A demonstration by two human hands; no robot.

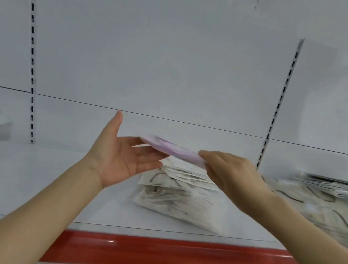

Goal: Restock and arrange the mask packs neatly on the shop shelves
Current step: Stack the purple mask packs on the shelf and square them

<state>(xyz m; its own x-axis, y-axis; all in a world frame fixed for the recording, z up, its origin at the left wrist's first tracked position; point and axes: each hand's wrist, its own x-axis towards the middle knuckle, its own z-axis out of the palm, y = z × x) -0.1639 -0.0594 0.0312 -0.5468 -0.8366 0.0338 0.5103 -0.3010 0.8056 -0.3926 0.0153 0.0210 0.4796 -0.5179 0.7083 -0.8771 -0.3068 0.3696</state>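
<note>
so the right hand (pixel 229 174) pinches a blurry purple pack (pixel 173 149) mid-frame, left hand (pixel 121 158) wide open beneath; right-edge packs (pixel 327 187) smeared, cut off

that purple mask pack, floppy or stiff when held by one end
Probably light: the right hand pinches the purple pack by one end. Likely bendy, being thin; the open left hand is beneath its far end.

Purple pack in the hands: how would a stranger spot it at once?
Find the white shelf with the red front edge. Above its middle, over a pile of white packs, the right hand pinches one end of a flat pack; the open left hand is at the other. It alone is lilac and off the shelf.
</note>
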